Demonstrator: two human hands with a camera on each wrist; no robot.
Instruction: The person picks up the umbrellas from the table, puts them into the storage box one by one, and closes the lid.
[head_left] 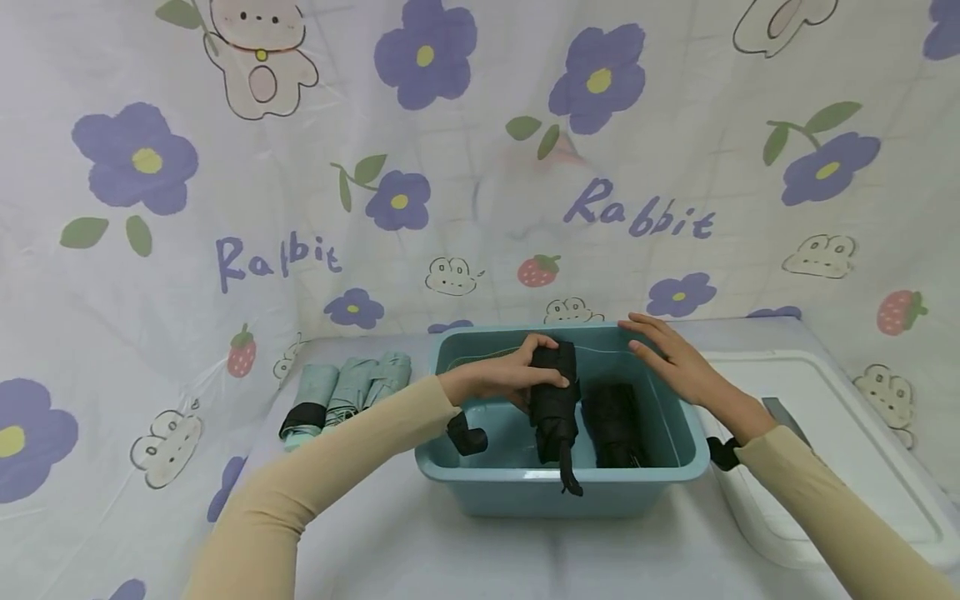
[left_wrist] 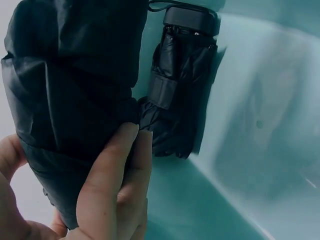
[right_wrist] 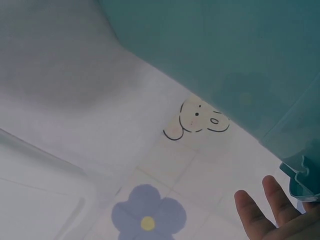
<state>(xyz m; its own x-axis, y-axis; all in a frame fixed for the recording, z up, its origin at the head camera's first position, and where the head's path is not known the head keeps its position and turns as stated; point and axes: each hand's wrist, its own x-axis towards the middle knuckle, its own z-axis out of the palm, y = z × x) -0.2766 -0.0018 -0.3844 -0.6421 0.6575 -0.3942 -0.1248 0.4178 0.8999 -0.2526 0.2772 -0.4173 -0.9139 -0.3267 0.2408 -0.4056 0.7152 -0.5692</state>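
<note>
We catalogued: left hand (head_left: 504, 375) — gripped black umbrella (head_left: 555, 421) above blue bin (head_left: 510, 497); right hand (head_left: 681, 368) — fingers extended, at bin's far-right corner.

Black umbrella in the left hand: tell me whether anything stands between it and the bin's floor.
Nothing visible does. In the head view, the second umbrella lies in the bin to the right of the held umbrella. The held umbrella and left hand hide the spot directly beneath, so that part cannot be checked.
</note>
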